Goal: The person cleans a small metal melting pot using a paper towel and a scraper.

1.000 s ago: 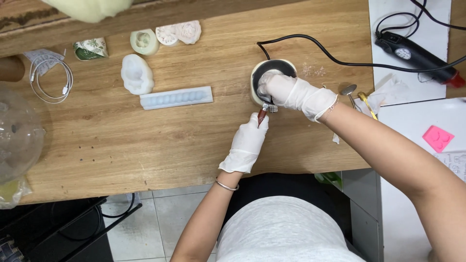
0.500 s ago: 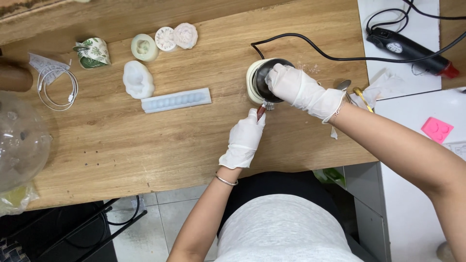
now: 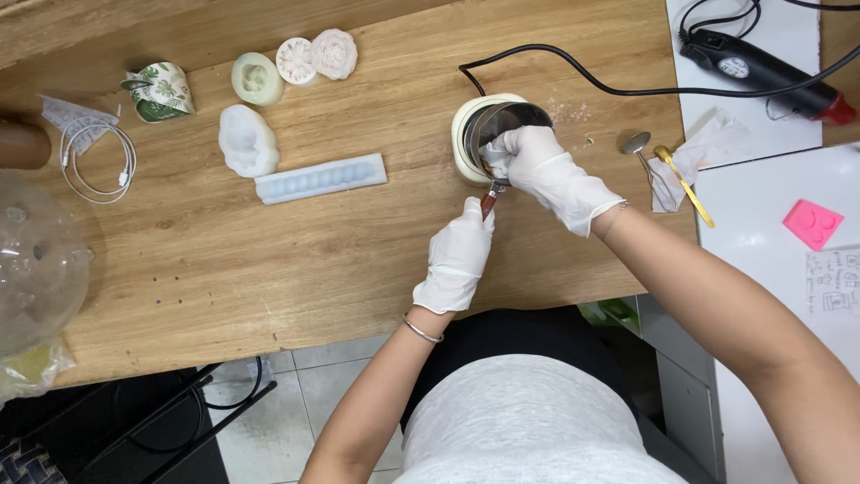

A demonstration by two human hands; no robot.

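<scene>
Left hand [image 3: 457,260]: white-gloved, closed around the reddish-brown handle [image 3: 488,203] of the small metal pot [image 3: 502,125], fingers wrapped from below.
Right hand [image 3: 548,175]: white-gloved, reaching in over the pot's near rim, fingers curled on something at the rim; exactly what is pinched cannot be told.
Metal pot: sits on a round cream-coloured base [image 3: 466,143], near the middle of the wooden table [image 3: 269,260], handle pointing toward the person.
Black cable [image 3: 573,81]: runs from the base across the table to the right.
Right of pot: small metal spoon [image 3: 640,152] and gold-coloured tool [image 3: 685,184], partly on crumpled white tissue [image 3: 708,148].
Far right: black heat gun [image 3: 752,67] with a red tip on a white surface; pink sticky note [image 3: 813,222] lower down.
Left of pot: long white silicone mould [image 3: 321,177] lying flat; just beyond it a rounded white mould [image 3: 246,139].
Back row: leaf-patterned cup [image 3: 161,90], round pale green mould [image 3: 255,76], two flower-shaped moulds [image 3: 315,56] side by side.
Far left: coiled white cable [image 3: 94,161], clear domed container [image 3: 36,269] at the table's edge.
</scene>
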